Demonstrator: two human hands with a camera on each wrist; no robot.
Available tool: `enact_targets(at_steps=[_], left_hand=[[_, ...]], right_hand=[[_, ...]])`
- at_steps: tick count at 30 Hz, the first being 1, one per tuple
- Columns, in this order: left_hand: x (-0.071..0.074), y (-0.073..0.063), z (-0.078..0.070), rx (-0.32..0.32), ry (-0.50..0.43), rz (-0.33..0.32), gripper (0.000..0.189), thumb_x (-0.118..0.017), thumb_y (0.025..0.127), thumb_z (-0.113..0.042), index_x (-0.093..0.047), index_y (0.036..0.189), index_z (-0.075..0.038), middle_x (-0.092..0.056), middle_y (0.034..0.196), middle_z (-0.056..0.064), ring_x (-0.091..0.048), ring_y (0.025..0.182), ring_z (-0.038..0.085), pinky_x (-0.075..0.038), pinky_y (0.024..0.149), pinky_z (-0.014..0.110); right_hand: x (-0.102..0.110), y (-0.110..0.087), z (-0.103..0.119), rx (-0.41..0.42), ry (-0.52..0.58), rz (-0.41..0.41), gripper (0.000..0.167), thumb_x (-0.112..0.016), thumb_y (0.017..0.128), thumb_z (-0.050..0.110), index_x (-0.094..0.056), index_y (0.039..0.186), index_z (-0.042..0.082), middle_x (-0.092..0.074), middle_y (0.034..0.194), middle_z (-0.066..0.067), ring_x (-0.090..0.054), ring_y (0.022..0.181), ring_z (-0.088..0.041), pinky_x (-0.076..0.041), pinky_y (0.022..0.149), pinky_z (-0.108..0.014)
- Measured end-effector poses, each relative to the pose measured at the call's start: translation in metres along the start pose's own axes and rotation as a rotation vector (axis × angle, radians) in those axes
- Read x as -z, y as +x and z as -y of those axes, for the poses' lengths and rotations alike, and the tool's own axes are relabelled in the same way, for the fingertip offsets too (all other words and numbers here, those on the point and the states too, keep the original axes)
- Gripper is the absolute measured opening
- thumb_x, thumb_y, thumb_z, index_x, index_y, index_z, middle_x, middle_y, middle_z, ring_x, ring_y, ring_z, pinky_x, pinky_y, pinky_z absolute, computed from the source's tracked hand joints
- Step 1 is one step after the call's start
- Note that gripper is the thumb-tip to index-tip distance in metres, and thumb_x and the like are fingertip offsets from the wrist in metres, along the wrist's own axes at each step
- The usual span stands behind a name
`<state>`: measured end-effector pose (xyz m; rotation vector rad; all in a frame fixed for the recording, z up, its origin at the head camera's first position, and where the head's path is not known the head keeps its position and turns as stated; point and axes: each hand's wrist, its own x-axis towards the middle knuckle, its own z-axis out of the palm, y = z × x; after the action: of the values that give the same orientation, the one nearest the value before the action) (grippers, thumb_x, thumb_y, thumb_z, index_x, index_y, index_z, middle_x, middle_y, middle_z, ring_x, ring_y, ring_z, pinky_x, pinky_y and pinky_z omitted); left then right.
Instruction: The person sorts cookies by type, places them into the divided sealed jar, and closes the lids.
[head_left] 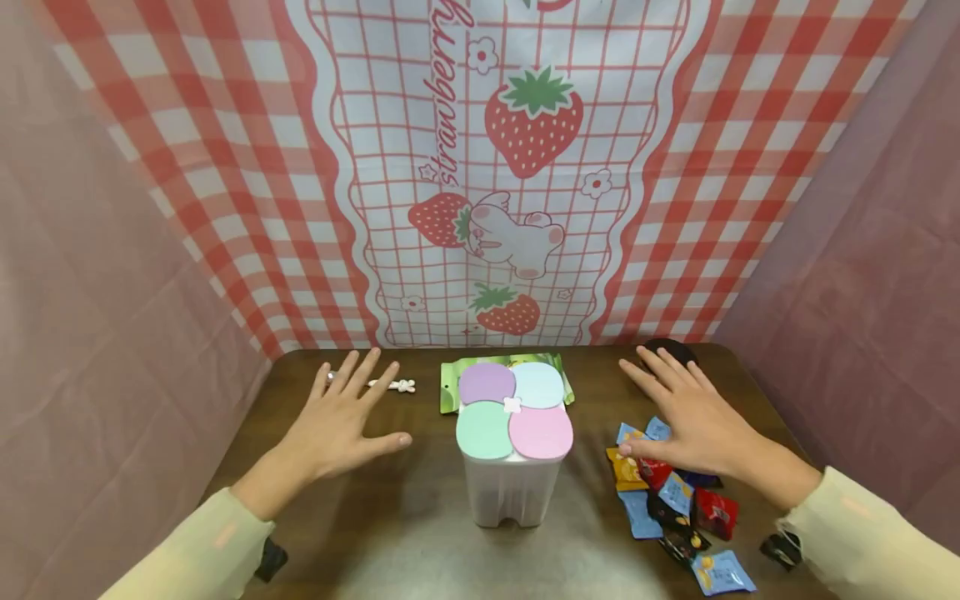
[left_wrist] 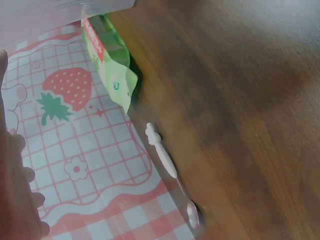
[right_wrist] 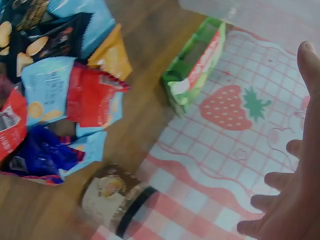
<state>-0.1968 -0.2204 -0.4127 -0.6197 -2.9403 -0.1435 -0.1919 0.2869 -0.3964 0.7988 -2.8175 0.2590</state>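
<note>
Both hands hover over the table with fingers spread and nothing held. My left hand (head_left: 335,429) is to the left of a clear container (head_left: 512,492) whose lid has purple, pale blue, green and pink petals (head_left: 540,432). Past its fingertips lies a spoon (left_wrist: 165,160) with a white animal-shaped handle, partly hidden by the fingers in the head view. On the other side, my right hand (head_left: 693,425) is above a pile of small snack packets (head_left: 675,492), covering some of them. Beyond its fingers stands a jar (right_wrist: 112,200) with a black lid.
A green packet (head_left: 453,387) lies behind the container at the back of the brown table (head_left: 360,533). A strawberry-print checked cloth (head_left: 517,242) hangs at the far edge. Plain pinkish curtains (head_left: 112,275) flank both sides.
</note>
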Motion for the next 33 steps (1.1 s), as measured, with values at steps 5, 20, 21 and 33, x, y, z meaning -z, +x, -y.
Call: enact_targets(at_steps=[5,20,21,33], left_hand=[[0.010,0.003,-0.006,-0.025,-0.133,-0.092,0.103,-0.060,0.085,-0.078,-0.019,0.165,-0.028,-0.018,0.171,0.010,-0.025,0.154,0.041,-0.018,0.122,0.068],[0.015,0.014,-0.052,-0.235,-0.827,-0.089,0.090,-0.073,0.091,-0.050,-0.027,0.162,-0.024,-0.037,0.163,0.005,-0.040,0.147,0.031,-0.034,0.117,0.064],[0.013,0.015,-0.055,-0.252,-0.866,-0.080,0.091,-0.074,0.090,-0.051,-0.026,0.163,-0.022,-0.036,0.163,0.006,-0.040,0.147,0.033,-0.034,0.117,0.065],[0.004,0.021,-0.074,-0.322,-1.065,-0.005,0.108,-0.074,0.083,-0.067,-0.020,0.164,-0.021,-0.028,0.167,0.006,-0.033,0.152,0.034,-0.025,0.121,0.066]], right_hand=[[0.022,0.003,0.010,0.102,0.104,-0.091,0.092,-0.083,0.080,0.056,-0.043,0.156,0.021,-0.035,0.164,-0.011,-0.032,0.150,-0.042,-0.033,0.111,-0.072],[0.042,0.018,0.066,0.391,0.440,-0.159,0.056,-0.090,0.080,0.025,-0.066,0.130,0.024,-0.062,0.131,0.007,-0.061,0.117,-0.010,-0.050,0.095,-0.018],[0.040,0.019,0.070,0.412,0.461,-0.173,0.054,-0.090,0.080,0.023,-0.067,0.129,0.022,-0.063,0.129,0.006,-0.061,0.116,-0.011,-0.050,0.095,-0.018],[0.019,0.027,0.090,0.529,0.559,-0.264,0.054,-0.093,0.074,0.018,-0.070,0.122,0.014,-0.066,0.120,0.000,-0.064,0.107,-0.014,-0.050,0.093,-0.015]])
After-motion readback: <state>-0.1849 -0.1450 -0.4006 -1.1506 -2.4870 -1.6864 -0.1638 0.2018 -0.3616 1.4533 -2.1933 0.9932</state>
